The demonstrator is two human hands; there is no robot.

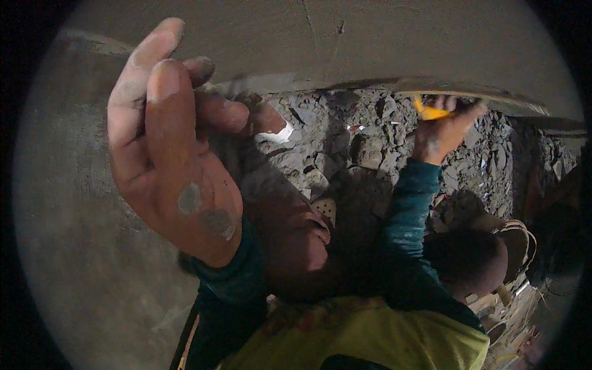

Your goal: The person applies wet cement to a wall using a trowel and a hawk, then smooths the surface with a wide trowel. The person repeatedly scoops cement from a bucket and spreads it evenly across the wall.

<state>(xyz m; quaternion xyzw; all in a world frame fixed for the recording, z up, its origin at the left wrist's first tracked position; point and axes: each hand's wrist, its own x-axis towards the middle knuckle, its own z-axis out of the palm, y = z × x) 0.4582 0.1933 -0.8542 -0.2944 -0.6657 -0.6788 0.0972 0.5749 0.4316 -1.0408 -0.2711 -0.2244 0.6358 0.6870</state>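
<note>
My left hand (166, 142) is raised close to the camera, palm showing, fingers stretched out and smeared with grey plaster. It holds nothing, and its fingertips are at the grey plastered wall (370, 37). My right hand (441, 132) reaches forward and grips the yellow handle (430, 112) of a trowel. The trowel's flat blade (444, 86) lies along the lower edge of the plaster. Both arms wear teal sleeves, and a yellow vest (364, 336) shows at the bottom.
Below the wall's edge lies dark broken rubble (370, 142) with a white fragment (280, 132) in it. My feet in sandals (515, 237) stand on it. The smooth grey wall also fills the left side (74, 246).
</note>
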